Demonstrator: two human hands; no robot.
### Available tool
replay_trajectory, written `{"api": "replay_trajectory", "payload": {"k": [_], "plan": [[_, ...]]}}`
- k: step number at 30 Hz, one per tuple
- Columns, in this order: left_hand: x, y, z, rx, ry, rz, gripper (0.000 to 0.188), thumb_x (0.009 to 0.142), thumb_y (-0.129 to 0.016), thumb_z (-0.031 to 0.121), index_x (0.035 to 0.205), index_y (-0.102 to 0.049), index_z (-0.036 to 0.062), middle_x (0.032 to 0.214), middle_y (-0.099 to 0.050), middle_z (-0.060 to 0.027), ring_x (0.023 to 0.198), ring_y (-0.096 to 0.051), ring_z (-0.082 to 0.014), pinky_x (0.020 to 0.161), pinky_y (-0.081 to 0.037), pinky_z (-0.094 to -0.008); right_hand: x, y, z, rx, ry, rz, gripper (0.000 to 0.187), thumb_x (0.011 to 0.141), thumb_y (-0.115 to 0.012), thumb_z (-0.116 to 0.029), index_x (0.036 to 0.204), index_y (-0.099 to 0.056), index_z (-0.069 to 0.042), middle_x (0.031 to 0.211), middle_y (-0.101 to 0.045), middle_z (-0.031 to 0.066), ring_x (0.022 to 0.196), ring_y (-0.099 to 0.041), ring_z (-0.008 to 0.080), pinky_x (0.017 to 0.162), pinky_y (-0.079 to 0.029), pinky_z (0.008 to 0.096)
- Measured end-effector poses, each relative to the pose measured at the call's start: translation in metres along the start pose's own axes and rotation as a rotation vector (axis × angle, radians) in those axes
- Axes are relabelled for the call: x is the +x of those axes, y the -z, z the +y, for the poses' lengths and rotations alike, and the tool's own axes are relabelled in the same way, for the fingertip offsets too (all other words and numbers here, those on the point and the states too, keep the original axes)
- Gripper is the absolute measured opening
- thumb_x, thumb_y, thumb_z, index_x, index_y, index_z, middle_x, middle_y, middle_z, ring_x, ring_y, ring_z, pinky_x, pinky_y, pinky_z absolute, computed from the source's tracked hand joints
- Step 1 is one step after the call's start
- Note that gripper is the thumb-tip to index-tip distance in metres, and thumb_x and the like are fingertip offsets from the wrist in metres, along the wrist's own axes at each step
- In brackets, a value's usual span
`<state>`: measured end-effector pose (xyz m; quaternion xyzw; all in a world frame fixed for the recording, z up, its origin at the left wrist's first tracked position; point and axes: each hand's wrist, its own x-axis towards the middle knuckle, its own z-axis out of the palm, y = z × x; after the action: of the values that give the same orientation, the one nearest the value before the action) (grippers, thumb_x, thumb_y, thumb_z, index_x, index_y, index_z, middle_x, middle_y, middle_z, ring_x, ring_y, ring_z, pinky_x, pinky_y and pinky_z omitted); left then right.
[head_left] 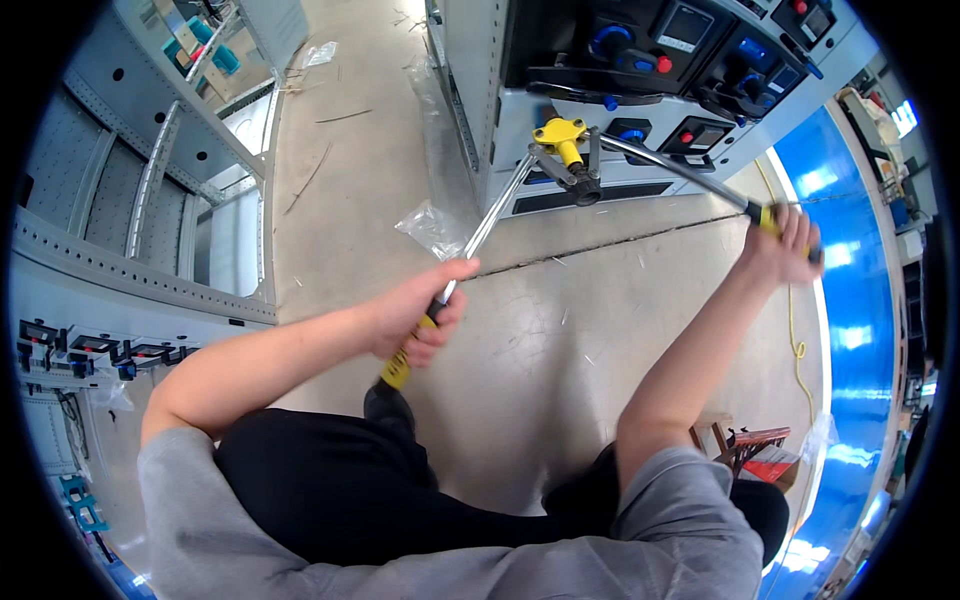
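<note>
I hold a long-handled crimping tool with a yellow head, grey links and two silver handles ending in black-and-yellow grips. My left hand is wrapped round the left handle, its thumb stretched along the silver shaft. At the right, my right hand closes round the other grip, slightly blurred. The handles are spread wide apart. The yellow head is in front of the grey cabinet's lower face. A small dark piece shows at the head's far side, but I cannot make out what it is.
A grey cabinet with black switch units stands ahead. Open metal cabinet frames line the left. Clear plastic film and wire scraps lie on the floor. At the right run a yellow cord and blue flooring, near a small box.
</note>
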<state>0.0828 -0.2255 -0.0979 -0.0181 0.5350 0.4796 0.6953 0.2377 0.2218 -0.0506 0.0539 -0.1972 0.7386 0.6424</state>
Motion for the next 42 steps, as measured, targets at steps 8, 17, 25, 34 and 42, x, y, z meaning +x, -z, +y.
{"api": "replay_trajectory", "payload": {"k": [8,17,25,34,42], "plan": [[0.0,-0.053,-0.006,-0.118,0.083,0.144,0.047,0.101,-0.056,0.038,0.067,-0.031,0.0163,0.051,-0.029,-0.0014,0.04,-0.028,-0.0166,0.043,-0.03,-0.0348,-0.12,-0.006,-0.03,0.098,0.041,-0.011,0.024,0.078,-0.048,-0.029,0.059,-0.038,-0.019,0.049,-0.031,-0.0046,0.046,-0.03,0.0112,0.055,-0.03,0.0287],[0.02,-0.057,-0.005,-0.173,0.154,0.078,0.046,0.1,-0.056,0.029,0.065,-0.03,0.0141,0.05,-0.03,-0.004,0.04,-0.033,-0.0192,0.047,-0.033,-0.0372,-0.163,-0.026,-0.024,0.037,0.126,-0.175,0.032,0.084,-0.054,-0.034,0.058,-0.039,-0.022,0.049,-0.038,-0.0064,0.046,-0.035,0.0089,0.055,-0.032,0.0272],[0.023,-0.063,-0.006,-0.201,0.103,-0.003,0.043,0.099,-0.054,0.024,0.065,-0.031,0.0142,0.051,-0.032,-0.0031,0.042,-0.036,-0.019,0.049,-0.035,-0.0373,-0.117,-0.012,-0.031,0.029,0.063,-0.295,0.028,0.08,-0.05,-0.028,0.056,-0.038,-0.021,0.047,-0.036,-0.0073,0.044,-0.034,0.0082,0.051,-0.031,0.0247],[0.046,-0.002,-0.016,0.063,0.022,0.187,0.059,0.102,-0.061,0.044,0.058,-0.034,0.014,0.052,-0.038,-0.0007,0.041,-0.041,-0.013,0.042,-0.036,-0.0309,-0.081,0.053,-0.01,0.257,0.033,-0.049,0.027,0.077,-0.05,-0.024,0.054,-0.036,-0.021,0.044,-0.034,-0.0083,0.037,-0.032,0.0073,0.044,-0.031,0.0227],[0.02,0.061,0.039,0.656,-0.04,0.525,0.051,0.1,-0.068,0.043,0.07,-0.046,0.0082,0.057,-0.045,0.0006,0.044,-0.04,-0.0091,0.041,-0.036,-0.03,0.004,0.095,0.021,0.329,-0.166,0.108,0.029,0.082,-0.047,-0.024,0.055,-0.037,-0.021,0.043,-0.034,-0.0086,0.035,-0.033,0.0071,0.04,-0.032,0.0218]]}}
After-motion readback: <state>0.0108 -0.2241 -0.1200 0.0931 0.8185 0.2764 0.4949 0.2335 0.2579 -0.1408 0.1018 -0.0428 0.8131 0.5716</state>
